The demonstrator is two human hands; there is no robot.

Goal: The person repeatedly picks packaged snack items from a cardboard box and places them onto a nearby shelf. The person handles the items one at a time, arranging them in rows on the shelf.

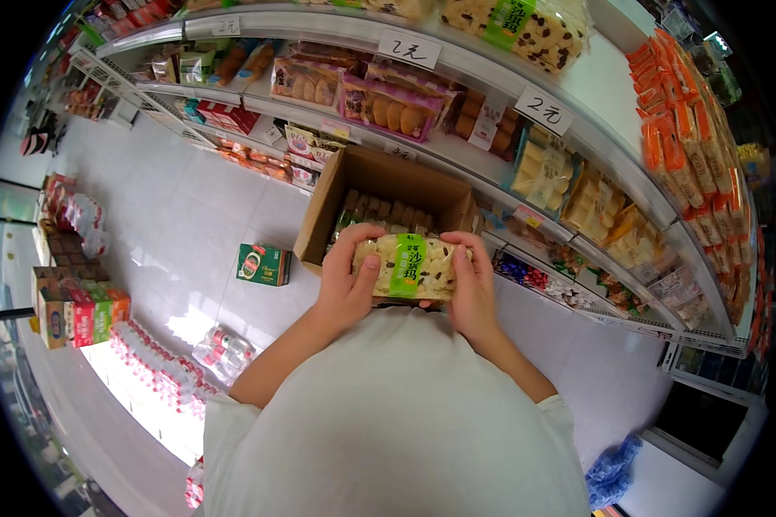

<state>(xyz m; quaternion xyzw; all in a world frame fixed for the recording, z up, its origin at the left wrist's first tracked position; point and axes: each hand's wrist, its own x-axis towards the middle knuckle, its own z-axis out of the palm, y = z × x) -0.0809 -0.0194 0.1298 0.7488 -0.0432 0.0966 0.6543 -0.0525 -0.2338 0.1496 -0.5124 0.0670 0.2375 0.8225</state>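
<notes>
Between my two hands is a clear-wrapped pack of sachima [440,274], pale yellow with dark raisins and a green band across its middle. My left hand [349,274] grips its left end, thumb on top. Around its right end my right hand [474,280] is closed, thumb likewise on the upper face. The fingertips underneath are mostly hidden. Just beyond the hands stands an open cardboard box [332,185], with several wrapped packs [390,211] lying inside. The held pack is in front of the box's near side and covers part of it.
Curved store shelves [483,95] with bagged pastries and price cards run across the far side and right. A similar large sachima bag [526,30] lies on the top shelf. On the floor to the left are a green carton [263,264], bottle packs [224,353] and stacked cartons [82,314].
</notes>
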